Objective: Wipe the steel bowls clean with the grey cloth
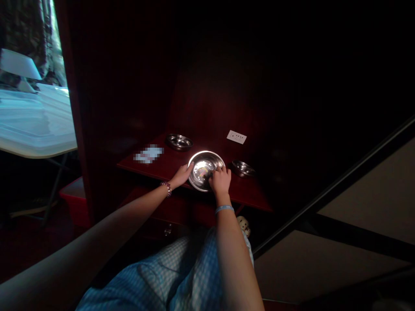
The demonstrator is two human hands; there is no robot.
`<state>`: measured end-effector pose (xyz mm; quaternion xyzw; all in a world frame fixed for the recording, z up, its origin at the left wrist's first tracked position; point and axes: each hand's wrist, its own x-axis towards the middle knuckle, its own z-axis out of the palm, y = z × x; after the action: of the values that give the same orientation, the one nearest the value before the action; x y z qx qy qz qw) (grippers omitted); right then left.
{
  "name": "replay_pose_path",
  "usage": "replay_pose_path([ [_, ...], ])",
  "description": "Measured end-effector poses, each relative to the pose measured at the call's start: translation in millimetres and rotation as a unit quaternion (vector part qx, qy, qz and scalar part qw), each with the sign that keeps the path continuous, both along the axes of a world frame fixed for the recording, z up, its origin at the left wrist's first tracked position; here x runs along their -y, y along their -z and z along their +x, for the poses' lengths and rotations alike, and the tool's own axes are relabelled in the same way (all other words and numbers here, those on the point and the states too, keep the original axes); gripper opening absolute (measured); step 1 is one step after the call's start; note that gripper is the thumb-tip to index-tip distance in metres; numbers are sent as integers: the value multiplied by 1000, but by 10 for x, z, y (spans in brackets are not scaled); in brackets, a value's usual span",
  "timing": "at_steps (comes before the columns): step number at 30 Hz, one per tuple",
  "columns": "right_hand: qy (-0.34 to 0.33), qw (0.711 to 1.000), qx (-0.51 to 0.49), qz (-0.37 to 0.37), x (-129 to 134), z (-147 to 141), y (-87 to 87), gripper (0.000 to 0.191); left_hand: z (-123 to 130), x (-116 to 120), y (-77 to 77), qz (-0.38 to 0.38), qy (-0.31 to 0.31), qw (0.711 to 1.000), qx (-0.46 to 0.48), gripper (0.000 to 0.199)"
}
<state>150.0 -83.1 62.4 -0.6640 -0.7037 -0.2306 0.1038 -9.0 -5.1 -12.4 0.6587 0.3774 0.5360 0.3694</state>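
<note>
A shiny steel bowl (201,172) is tilted toward me at the front edge of a dark red shelf (157,169). Its left rim is gripped by my left hand (182,176), thumb on the inside. My right hand (221,179) lies over the bowl's right side with its fingers bent inward; something small and dark shows by its fingertips, too unclear to name. Small coloured and white spots show on the bowl's inner surface. One steel dish (179,142) stands behind to the left, and another (243,169) stands to the right.
A pixelated white item (149,153) lies on the shelf's left part. A white socket plate (236,137) is on the back wall. At the far left are a white table (35,125), a lamp (20,65) and a red bin (75,198). A drawer knob (167,230) shows below.
</note>
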Motion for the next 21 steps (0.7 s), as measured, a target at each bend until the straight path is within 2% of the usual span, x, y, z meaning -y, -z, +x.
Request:
replay_pose_path([
  [6,74,991,-83,-72,45,-79,1,35,-22,55,-52,-14,-9,1000,-7,60],
  [12,49,971,-212,-104,47,-216,85,38,-18,43,-42,7,-31,999,-28,66],
  [16,39,938,-326,-108,-13,-306,149,41,2,33,-32,10,-53,998,-36,65],
  [21,-2,878,-462,-126,-145,-303,266,35,-11,21,-25,13,-67,997,-45,66],
])
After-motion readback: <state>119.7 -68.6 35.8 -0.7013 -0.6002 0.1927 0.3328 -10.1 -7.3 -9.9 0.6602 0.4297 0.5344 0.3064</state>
